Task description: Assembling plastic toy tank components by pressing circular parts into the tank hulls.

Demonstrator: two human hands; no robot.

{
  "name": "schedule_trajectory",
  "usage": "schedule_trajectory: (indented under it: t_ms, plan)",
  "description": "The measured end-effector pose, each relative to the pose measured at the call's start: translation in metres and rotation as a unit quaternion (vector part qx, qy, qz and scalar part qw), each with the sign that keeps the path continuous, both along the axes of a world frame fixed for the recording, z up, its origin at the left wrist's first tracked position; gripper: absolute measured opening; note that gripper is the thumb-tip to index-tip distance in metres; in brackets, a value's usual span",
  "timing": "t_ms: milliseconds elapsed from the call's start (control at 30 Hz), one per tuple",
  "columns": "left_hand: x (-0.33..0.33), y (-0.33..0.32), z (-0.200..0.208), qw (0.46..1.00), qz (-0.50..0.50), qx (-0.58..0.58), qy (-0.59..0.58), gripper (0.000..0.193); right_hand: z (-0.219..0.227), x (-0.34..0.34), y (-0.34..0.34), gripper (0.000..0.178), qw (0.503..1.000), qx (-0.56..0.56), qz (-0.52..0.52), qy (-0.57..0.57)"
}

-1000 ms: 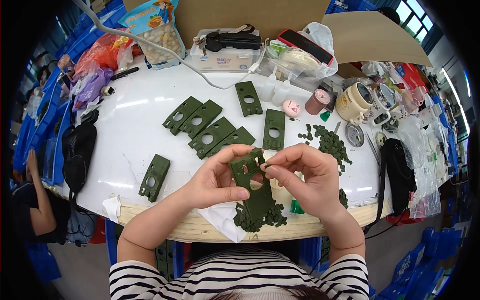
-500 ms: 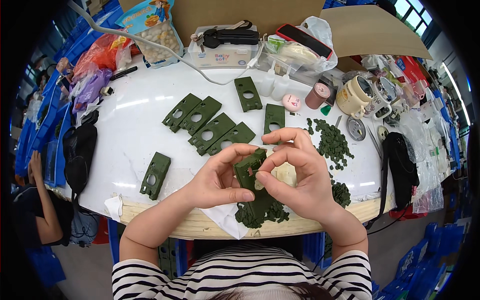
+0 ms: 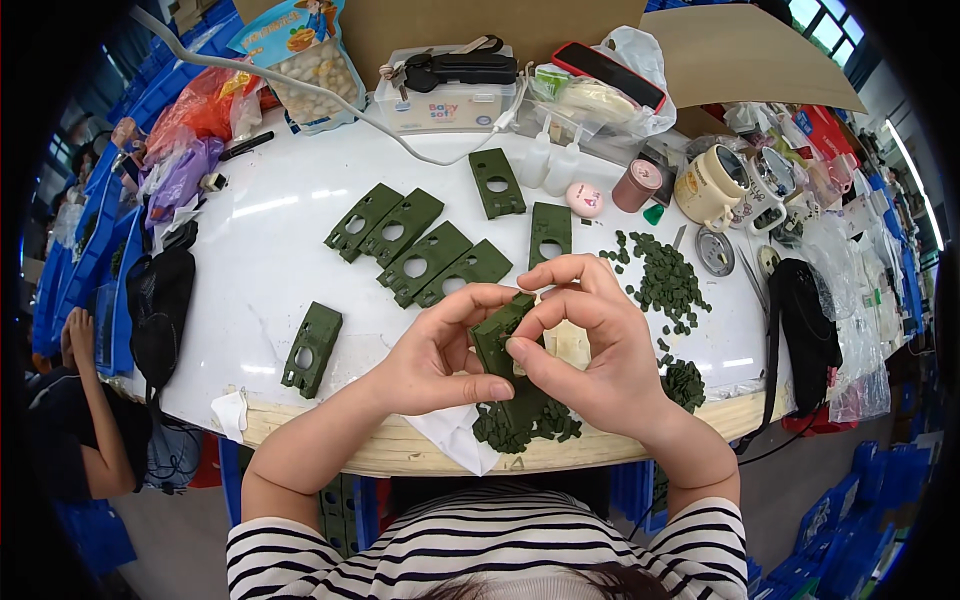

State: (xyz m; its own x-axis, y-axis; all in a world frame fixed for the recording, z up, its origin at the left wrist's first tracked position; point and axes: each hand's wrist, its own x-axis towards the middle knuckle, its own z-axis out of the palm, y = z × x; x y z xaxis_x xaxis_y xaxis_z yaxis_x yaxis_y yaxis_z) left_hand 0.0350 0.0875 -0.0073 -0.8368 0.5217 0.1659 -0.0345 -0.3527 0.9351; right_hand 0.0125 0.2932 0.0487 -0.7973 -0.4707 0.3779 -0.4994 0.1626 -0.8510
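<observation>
My left hand (image 3: 428,362) grips a dark green plastic toy vehicle hull (image 3: 492,345) by its side, thumb below and fingers above. The thumb and forefinger of my right hand (image 3: 602,345) pinch together at the hull's right side; whatever lies between these fingertips is too small or hidden to name. Under the hands, small green plastic pieces (image 3: 503,432) form a pile at the table edge. A pale yellowish block (image 3: 570,343) shows partly behind my right hand. Similar hulls with round holes lie beyond, including a group of several (image 3: 440,246) and a lone hull (image 3: 312,350) at left.
More small green pieces (image 3: 668,285) are heaped at right, with another pile (image 3: 683,385) nearer me. Mugs (image 3: 712,185), white squeeze bottles (image 3: 563,165), a clear box (image 3: 440,108) and a phone (image 3: 610,75) stand along the back. A black pouch (image 3: 160,310) hangs at left.
My right fingertips have shifted very slightly against the hull. Both hands otherwise keep their place, and the view has moved a little.
</observation>
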Motion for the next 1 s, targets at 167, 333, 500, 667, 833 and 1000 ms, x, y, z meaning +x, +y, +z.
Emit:
schedule_trajectory:
  t_ms: [167, 333, 500, 667, 833, 1000]
  plan:
    - [0.0017, 0.0040, 0.0032, 1.000, 0.021, 0.006, 0.005, 0.074, 0.0007, 0.0005, -0.0002, 0.009, 1.000, 0.013, -0.010, 0.013]
    - [0.0017, 0.0053, 0.0025, 0.998, 0.040, 0.008, 0.049, 0.075, 0.0007, 0.0008, -0.0013, 0.010, 0.999, 0.019, -0.015, 0.033]
    - [0.0007, 0.0054, -0.0001, 0.998, 0.030, 0.019, 0.053, 0.076, 0.0008, 0.0010, -0.0001, 0.009, 0.999, 0.035, -0.014, 0.029]
    - [0.0007, 0.0019, -0.0039, 0.999, 0.014, 0.015, 0.048, 0.075, 0.0005, 0.0016, -0.0006, 0.011, 0.998, 0.038, -0.018, 0.040]
    - [0.0008, 0.0007, 0.0012, 0.999, -0.020, 0.029, -0.010, 0.074, 0.0020, 0.0023, 0.0004, 0.011, 0.997, 0.046, -0.024, 0.058]
    - [0.0029, -0.0008, 0.0016, 0.990, -0.086, 0.074, -0.088, 0.071, 0.0022, -0.0036, 0.0060, 0.016, 0.999, -0.037, -0.004, 0.040]
